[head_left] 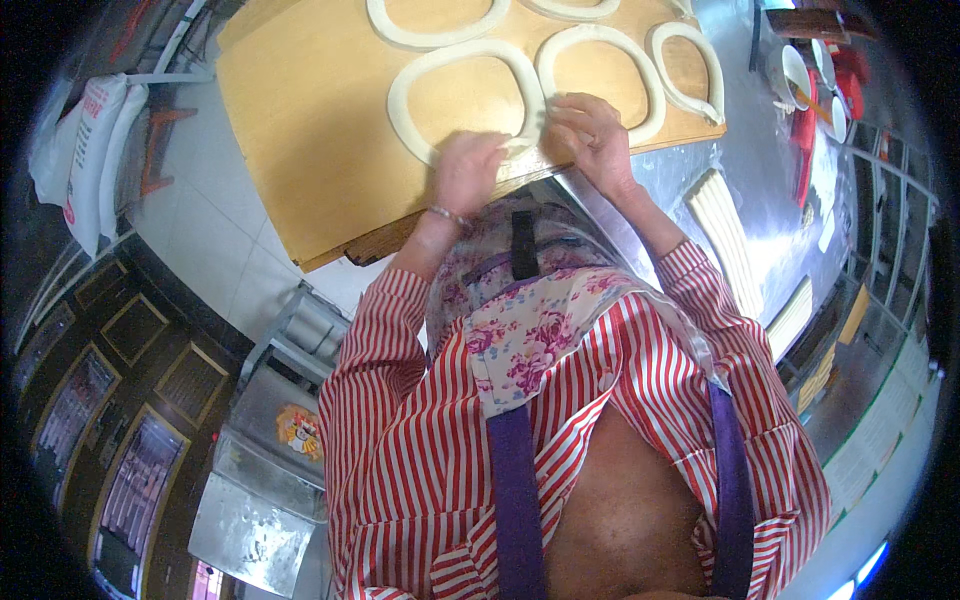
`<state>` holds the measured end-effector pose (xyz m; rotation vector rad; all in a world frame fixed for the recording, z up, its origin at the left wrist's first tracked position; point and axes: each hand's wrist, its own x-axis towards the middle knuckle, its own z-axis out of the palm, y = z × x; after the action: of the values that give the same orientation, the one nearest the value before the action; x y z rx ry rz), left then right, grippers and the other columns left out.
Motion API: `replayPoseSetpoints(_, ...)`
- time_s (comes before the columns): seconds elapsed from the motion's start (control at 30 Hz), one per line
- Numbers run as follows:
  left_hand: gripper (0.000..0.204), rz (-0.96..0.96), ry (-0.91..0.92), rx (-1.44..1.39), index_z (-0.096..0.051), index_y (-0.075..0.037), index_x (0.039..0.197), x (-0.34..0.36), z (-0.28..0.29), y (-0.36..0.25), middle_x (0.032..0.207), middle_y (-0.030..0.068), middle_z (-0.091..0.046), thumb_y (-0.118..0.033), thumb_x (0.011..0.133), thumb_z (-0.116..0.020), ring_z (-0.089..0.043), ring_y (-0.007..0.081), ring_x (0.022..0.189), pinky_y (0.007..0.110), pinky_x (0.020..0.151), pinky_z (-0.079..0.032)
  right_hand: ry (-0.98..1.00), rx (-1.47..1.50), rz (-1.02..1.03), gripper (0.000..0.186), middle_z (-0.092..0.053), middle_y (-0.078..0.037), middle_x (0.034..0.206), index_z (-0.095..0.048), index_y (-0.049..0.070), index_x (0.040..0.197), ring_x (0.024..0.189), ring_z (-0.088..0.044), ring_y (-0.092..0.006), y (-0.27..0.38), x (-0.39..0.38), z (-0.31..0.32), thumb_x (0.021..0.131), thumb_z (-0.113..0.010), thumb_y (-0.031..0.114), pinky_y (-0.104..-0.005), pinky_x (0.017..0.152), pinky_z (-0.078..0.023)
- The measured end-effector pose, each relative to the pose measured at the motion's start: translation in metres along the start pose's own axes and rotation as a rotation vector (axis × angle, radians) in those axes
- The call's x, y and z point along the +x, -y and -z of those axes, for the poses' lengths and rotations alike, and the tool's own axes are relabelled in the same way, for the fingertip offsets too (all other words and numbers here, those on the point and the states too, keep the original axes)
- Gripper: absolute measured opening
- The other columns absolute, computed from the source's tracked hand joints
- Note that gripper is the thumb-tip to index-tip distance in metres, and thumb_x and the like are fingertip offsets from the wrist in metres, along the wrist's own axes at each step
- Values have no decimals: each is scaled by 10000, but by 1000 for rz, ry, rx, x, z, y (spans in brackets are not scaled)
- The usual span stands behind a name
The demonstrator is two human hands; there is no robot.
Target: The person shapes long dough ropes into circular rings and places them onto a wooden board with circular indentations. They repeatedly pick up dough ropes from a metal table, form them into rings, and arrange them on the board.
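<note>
Pale dough rings lie on a wooden board (300,130) in front of me. Over the near edge of one dough ring (402,118), my left hand (470,170) is closed, its fingertips pressed on the dough by the ring's near right side. Close by on the right, my right hand (595,145) has curled fingers between this ring and the neighbouring dough ring (650,80). The hand hides part of that second ring, and what its fingertips hold cannot be made out. A narrower dough ring (712,75) with an overlapped end lies at the board's right.
More dough rings (440,40) lie along the board's far side. On the metal table (740,150) at right are long dough strips (725,230), a white bowl (790,75) and red items. White sacks (95,150) stand at far left; a metal stand (310,320) is at lower left.
</note>
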<state>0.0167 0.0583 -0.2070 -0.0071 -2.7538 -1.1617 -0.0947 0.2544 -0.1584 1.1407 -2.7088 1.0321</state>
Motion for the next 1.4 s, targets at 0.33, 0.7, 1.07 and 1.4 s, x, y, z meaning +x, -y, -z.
replayPoseSetpoints(0.33,417,-363,122,218,-538,19,1290,-49,7,-11,1352,198,-545,-131,902,-516,-483,340,1315,461,1147,-343,16,-115,21,291,-692,-129,1057,-723,55,1001,1016,-639,-324,4,96,-22,824,-721,286,-477,947,-431)
replayPoseSetpoints(0.7,511,480,-219,315,-556,57,1181,43,67,61,1149,236,-630,-230,801,-741,-569,386,1135,497,961,-436,385,-428,-198,337,-691,-160,985,-663,65,1028,934,-666,-304,12,139,-49,808,-736,309,-455,857,-479)
replayPoseSetpoints(1.07,249,231,-264,-908,-564,-41,1048,2,170,-25,928,76,-682,43,836,-663,-667,168,881,313,814,-537,165,416,-63,302,-660,-34,909,-598,14,974,864,-647,-138,92,101,98,773,-798,119,-298,841,-526)
replayPoseSetpoints(1.4,221,404,-240,-88,-632,-48,1010,-24,116,29,1012,170,-663,-21,795,-677,-631,374,972,447,874,-503,325,8,9,297,-654,-163,938,-632,48,1092,889,-636,-367,56,37,40,833,-691,182,-450,819,-507)
